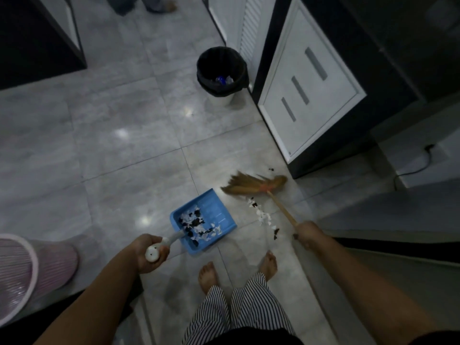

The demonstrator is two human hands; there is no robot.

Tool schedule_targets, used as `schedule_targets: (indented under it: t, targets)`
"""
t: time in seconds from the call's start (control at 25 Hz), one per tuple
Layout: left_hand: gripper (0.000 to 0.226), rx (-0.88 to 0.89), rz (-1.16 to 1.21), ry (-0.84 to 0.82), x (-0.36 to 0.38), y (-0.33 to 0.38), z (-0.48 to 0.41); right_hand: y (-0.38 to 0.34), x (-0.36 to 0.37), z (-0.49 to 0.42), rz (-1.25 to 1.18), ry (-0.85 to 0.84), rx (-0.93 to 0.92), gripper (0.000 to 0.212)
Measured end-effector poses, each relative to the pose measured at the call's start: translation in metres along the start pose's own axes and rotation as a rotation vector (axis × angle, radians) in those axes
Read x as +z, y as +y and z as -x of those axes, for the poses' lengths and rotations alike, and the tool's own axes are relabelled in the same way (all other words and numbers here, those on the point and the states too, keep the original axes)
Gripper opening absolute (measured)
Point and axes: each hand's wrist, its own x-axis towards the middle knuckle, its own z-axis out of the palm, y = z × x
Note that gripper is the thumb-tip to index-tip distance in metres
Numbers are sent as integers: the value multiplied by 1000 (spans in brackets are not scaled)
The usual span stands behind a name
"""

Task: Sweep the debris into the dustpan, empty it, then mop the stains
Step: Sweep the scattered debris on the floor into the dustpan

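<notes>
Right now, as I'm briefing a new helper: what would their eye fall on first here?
The bright blue dustpan at floor centre, holding black and white scraps, its handle gripped by the left hand. Just right of it, a trail of the same scraps lies beside the straw broom, held by the right hand. Farther back stands a black-lined bin.

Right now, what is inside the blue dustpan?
Black and white scraps lie piled in the dustpan, toward its rear end. Its front part is bare. The pan floor beneath the pile is covered.
</notes>
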Motion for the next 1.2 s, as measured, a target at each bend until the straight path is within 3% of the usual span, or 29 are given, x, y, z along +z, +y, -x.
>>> schedule_targets:
  t: [0.04,0.12,0.2,0.52,0.84,0.96,1.2]
  targets:
    - [31,6,-1,-3,4,-3,0,17,-13,9,-245,-51,53,20]
    - [31,12,-14,-11,13,-5,2,48,-28,14,-445,-151,35,33]
    - [32,20,-31,-17,20,-6,1,56,-41,7,-603,-148,53,38]
    - [33,-4,-29,-37,29,-3,-19,15,-11,-29,-722,-253,177,39]
    - [35,-4,-40,-37,39,1,-18,114,-5,36,-408,-308,249,25]
    - [35,-5,-54,-48,40,-1,-17,143,-23,48,-533,-321,232,28]
    - [36,9,-146,-27,30,0,-10,151,-12,34,-1024,-330,296,37]
